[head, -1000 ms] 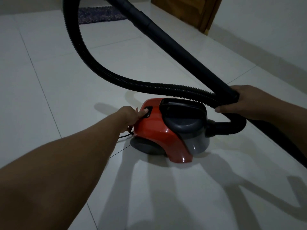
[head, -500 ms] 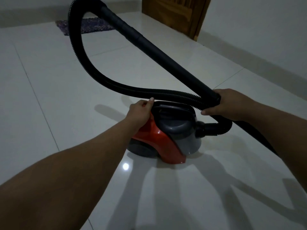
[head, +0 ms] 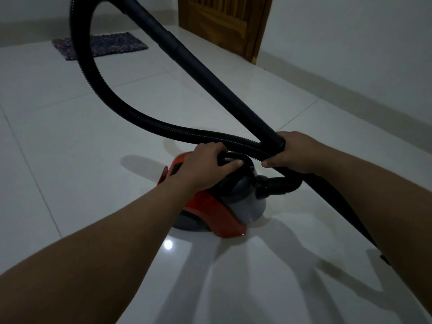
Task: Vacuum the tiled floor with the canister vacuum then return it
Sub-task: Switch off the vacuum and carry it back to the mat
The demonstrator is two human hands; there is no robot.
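Note:
A red and grey canister vacuum point(head: 217, 213) stands on the white tiled floor point(head: 70, 148) in front of me. My left hand point(head: 208, 164) grips the black carry handle on its top. My right hand point(head: 294, 153) holds the black wand point(head: 210, 80) together with the ribbed hose point(head: 98, 90), just right of the canister. The hose loops up to the left and out of the top of the frame. The wand's lower end runs down to the right behind my right forearm, mostly hidden.
A dark woven mat point(head: 100, 44) lies on the floor at the back left. A wooden door point(head: 224, 22) stands at the back, beside a pale wall point(head: 350, 54) running along the right side. Open tiles spread to the left.
My left hand has moved from the button at the canister's rear up onto the carry handle and closed around it. My view has drawn back slightly, showing more of the door and mat.

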